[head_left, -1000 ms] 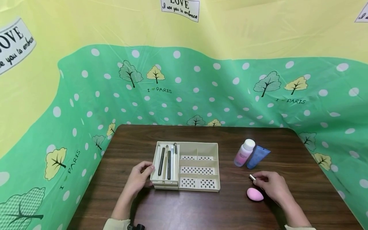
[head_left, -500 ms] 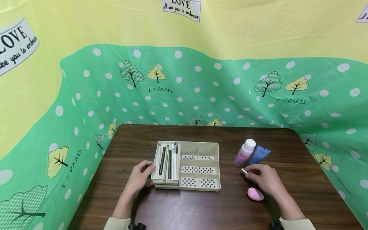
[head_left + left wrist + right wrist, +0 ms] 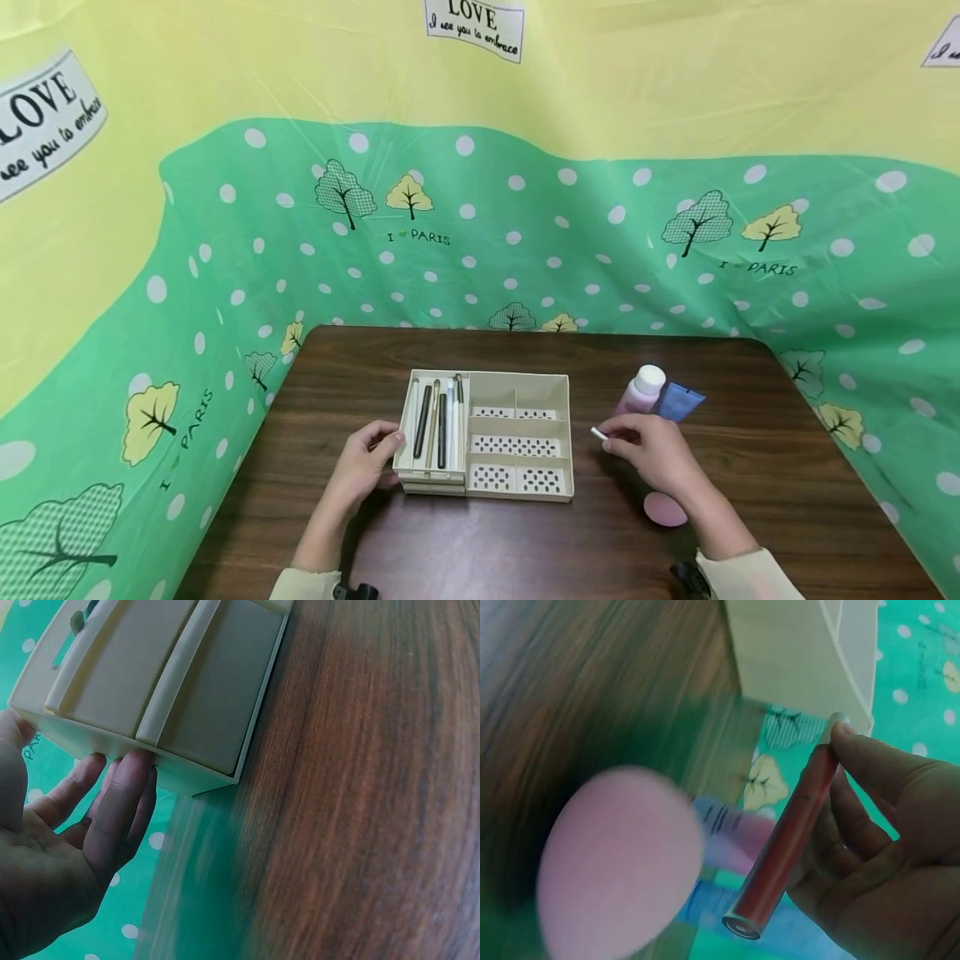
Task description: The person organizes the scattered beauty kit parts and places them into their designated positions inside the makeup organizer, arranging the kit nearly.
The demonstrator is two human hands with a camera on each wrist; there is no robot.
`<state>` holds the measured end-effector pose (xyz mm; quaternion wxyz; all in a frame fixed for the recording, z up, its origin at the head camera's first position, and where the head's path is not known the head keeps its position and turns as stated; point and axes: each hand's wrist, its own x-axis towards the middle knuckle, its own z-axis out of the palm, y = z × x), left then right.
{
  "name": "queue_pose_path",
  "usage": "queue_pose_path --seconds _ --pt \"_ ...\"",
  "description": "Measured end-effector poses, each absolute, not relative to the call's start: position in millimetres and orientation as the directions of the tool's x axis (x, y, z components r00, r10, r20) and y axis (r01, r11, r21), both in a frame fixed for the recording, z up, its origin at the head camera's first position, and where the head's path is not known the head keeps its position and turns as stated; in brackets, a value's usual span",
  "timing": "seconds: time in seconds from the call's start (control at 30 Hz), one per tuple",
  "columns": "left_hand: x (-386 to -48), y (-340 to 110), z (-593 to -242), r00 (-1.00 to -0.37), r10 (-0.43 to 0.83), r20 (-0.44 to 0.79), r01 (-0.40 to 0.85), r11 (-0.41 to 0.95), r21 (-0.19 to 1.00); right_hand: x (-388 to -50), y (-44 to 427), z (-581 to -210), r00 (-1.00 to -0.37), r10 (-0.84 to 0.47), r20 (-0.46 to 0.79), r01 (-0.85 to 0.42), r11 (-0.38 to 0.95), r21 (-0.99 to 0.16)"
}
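My left hand (image 3: 365, 462) rests against the left side of a cream desktop organizer (image 3: 521, 492). Its fingertips touch the side wall below the drawer fronts (image 3: 112, 671) in the left wrist view, and the thumb lies near the upper edge. Between thumb and fingers, my right hand (image 3: 652, 450) pinches a slim lip gloss tube (image 3: 784, 844), reddish with a pale cap end. That hand hovers right of the organizer, in front of a pink bottle (image 3: 647, 385) with a white cap. A pink makeup sponge (image 3: 663, 510) lies below the right wrist, partly covered.
Several makeup brushes and pencils (image 3: 441, 425) lie in the organizer's left tray. Divided compartments with perforated floors (image 3: 514, 444) fill its right side. A blue squeeze tube (image 3: 679, 403) stands beside the bottle. The brown wooden table (image 3: 480, 558) meets a patterned cloth (image 3: 420, 275) behind.
My right hand has moved left and away from me with the lip gloss, toward the organizer, passing in front of the bottle and blue tube. My left hand has stayed at the organizer.
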<state>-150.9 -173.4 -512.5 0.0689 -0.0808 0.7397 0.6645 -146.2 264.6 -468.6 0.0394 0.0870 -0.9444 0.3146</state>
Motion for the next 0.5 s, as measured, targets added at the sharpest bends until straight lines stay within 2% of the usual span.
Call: queue_pose_path --seconds 0.3,0.5 --pt "-151 -174 -512 -0.977 -0.024 -0.211 -0.212 0.103 0.972 -157 224 -456 -0.972 -0.213 0.097 -0.227 0.762 -0.606" --pt "-151 -174 -512 -0.976 -0.022 -0.218 -0.219 0.103 0.970 -161 198 -448 -0.950 -0.289 0.118 -0.297 0.718 -0.629"
